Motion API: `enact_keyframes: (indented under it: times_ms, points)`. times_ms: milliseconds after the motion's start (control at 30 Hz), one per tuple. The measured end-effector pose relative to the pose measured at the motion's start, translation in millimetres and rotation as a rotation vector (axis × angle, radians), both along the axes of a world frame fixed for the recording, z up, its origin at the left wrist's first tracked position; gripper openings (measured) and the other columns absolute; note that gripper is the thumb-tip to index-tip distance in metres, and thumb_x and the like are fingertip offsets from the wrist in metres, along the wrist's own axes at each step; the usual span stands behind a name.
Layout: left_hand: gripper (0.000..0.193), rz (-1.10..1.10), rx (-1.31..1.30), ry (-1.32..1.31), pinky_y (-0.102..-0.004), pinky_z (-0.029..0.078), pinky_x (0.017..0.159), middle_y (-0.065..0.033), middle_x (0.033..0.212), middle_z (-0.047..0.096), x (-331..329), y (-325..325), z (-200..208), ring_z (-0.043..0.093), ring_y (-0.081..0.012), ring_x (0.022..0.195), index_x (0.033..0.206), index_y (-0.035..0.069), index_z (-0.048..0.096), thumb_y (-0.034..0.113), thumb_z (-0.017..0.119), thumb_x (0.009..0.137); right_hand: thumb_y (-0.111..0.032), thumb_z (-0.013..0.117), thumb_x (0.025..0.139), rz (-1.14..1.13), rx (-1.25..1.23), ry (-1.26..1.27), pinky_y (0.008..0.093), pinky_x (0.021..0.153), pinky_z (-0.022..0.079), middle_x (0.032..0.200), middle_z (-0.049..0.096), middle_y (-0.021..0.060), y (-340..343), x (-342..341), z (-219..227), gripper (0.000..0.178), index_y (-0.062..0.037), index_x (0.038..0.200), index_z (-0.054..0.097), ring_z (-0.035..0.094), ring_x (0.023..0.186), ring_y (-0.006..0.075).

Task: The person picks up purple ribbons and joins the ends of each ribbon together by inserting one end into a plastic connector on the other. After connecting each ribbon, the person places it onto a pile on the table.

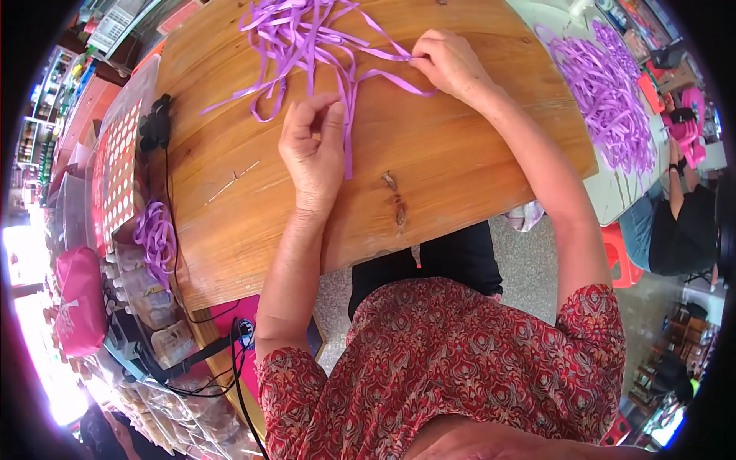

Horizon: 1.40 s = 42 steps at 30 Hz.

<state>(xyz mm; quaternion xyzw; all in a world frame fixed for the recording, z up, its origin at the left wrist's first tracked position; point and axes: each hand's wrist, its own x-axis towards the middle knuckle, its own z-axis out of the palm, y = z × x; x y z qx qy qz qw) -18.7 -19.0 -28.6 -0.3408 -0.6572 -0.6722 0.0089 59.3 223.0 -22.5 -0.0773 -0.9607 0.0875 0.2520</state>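
A loose heap of purple ribbon (287,31) lies at the far side of the wooden table, with several strands trailing toward me. My right hand (451,67) pinches one of these strands between thumb and fingertips, to the right of the heap. Nearer to me, my left hand (313,149) is raised over the wood with its fingers curled in and the thumb close to the forefinger. Whether anything is between those fingertips cannot be made out. Just right of that hand, a hanging end of ribbon (349,146) runs down along the tabletop.
Under everything is the wooden table (460,153). A second purple ribbon pile (602,100) covers part of a pale table at right, where another person (675,230) sits. At left are a dotted box (123,165), a black cable (170,222), a ribbon bundle (156,241) and a pink pouch (79,303).
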Motion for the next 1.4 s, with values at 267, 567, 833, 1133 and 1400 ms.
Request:
enact_keyframes:
  times_ms: [267, 567, 833, 1133, 1400]
  points:
    - [0.021, -0.008, -0.088, 0.312, -0.027, 0.046, 0.065, -0.0089, 0.086, 0.056, 26, 0, 24, 0.055, -0.0179, 0.072, 0.099, 0.002, 0.06, -0.002, 0.065, 0.079, -0.005, 0.06, 0.086, 0.262, -0.673, 0.1, 0.0229, 0.063, 0.047, 0.078, 0.062, 0.0035, -30, 53, 56, 0.014, -0.0006, 0.099, 0.064, 0.059, 0.072, 0.0091]
    - [0.04, -0.263, 0.04, 0.37, -0.0309, 0.049, 0.074, -0.0151, 0.103, 0.054, 65, 29, 65, 0.057, -0.0232, 0.086, 0.115, 0.001, 0.052, -0.002, 0.064, 0.077, 0.002, 0.063, 0.081, 0.4, -0.393, 0.158, 0.0219, 0.069, 0.049, 0.091, 0.063, 0.005, -70, 96, 96, 0.021, -0.001, 0.102, 0.064, 0.06, 0.081, 0.0106]
    - [0.021, -0.445, 0.049, -0.237, -0.0205, 0.044, 0.053, -0.0012, 0.078, 0.053, 72, 17, 68, 0.052, -0.0065, 0.064, 0.103, 0.003, 0.061, -0.001, 0.064, 0.083, 0.003, 0.061, 0.082, 0.375, -0.533, 0.24, 0.0203, 0.071, 0.048, 0.097, 0.062, 0.0046, -76, 110, 93, 0.024, -0.0028, 0.105, 0.064, 0.059, 0.085, 0.0104]
    - [0.01, -0.264, 0.065, 0.185, -0.0196, 0.04, 0.051, 0.0006, 0.074, 0.057, 56, -4, 62, 0.05, -0.0049, 0.061, 0.088, 0.003, 0.066, 0.003, 0.07, 0.079, 0.002, 0.06, 0.083, 0.352, -0.549, 0.004, 0.0205, 0.068, 0.048, 0.09, 0.062, 0.004, -68, 118, 100, 0.019, -0.0005, 0.102, 0.065, 0.059, 0.079, 0.0095]
    - [0.005, 0.011, -0.045, 0.0, -0.0152, 0.035, 0.058, 0.008, 0.066, 0.051, -1, -51, 50, 0.042, -0.0004, 0.062, 0.085, 0.001, 0.068, 0.005, 0.069, 0.081, -0.001, 0.061, 0.084, 0.187, -0.751, 0.051, 0.0205, 0.065, 0.043, 0.083, 0.061, 0.0024, -13, 153, 69, 0.017, -0.0011, 0.099, 0.068, 0.054, 0.072, 0.0087]
